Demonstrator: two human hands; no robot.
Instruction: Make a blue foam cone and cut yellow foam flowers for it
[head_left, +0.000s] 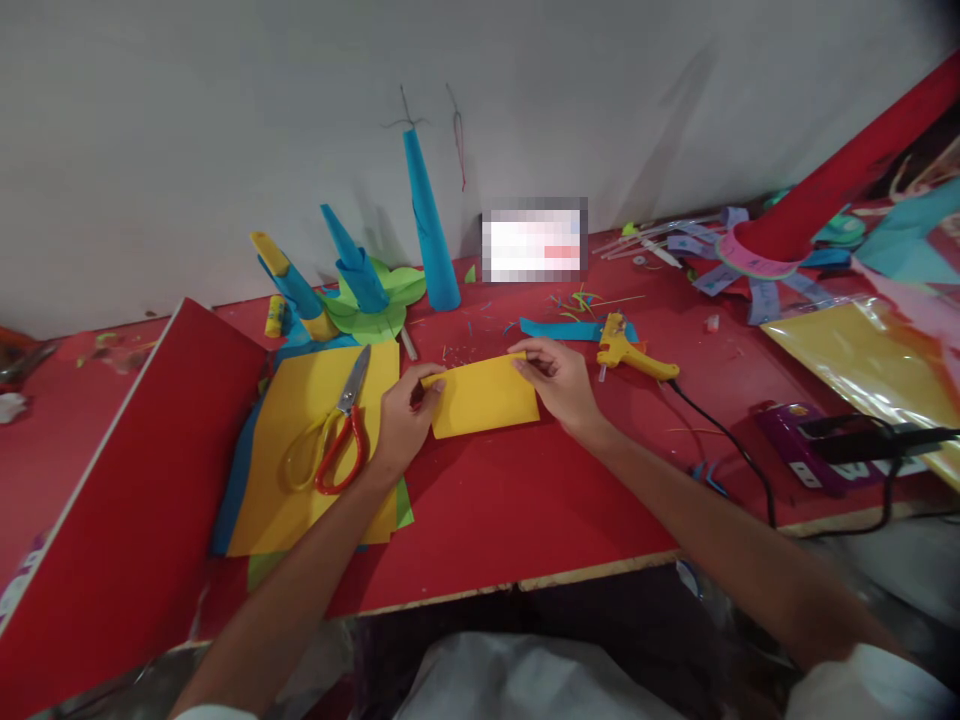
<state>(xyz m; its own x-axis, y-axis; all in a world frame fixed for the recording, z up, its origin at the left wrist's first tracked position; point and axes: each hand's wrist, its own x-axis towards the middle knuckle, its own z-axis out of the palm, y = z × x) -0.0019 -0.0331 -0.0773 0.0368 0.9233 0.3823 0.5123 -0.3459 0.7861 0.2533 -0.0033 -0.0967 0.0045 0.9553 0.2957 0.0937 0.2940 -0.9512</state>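
A small yellow paper sheet (pixel 486 400) is stretched between my two hands above the red table. Its top edge looks folded or rolled over. My left hand (pixel 407 415) pinches the upper left corner between thumb and fingers. At the upper right corner, my right hand (pixel 559 385) grips the same edge with its fingertips. Just left of my left hand, red and yellow-handled scissors (pixel 341 432) lie on a stack of yellow paper (pixel 277 450). To the right of my right hand is a yellow glue gun (pixel 634 355), near a blue paper strip (pixel 562 330).
Blue paper cones (pixel 431 235) stand along the wall, one on green leaf shapes (pixel 390 325). A red board (pixel 142 480) leans at left. A purple power strip (pixel 814 450) with black cords, a yellow plastic-wrapped pack (pixel 862 360) and a red cone (pixel 847 170) are at right.
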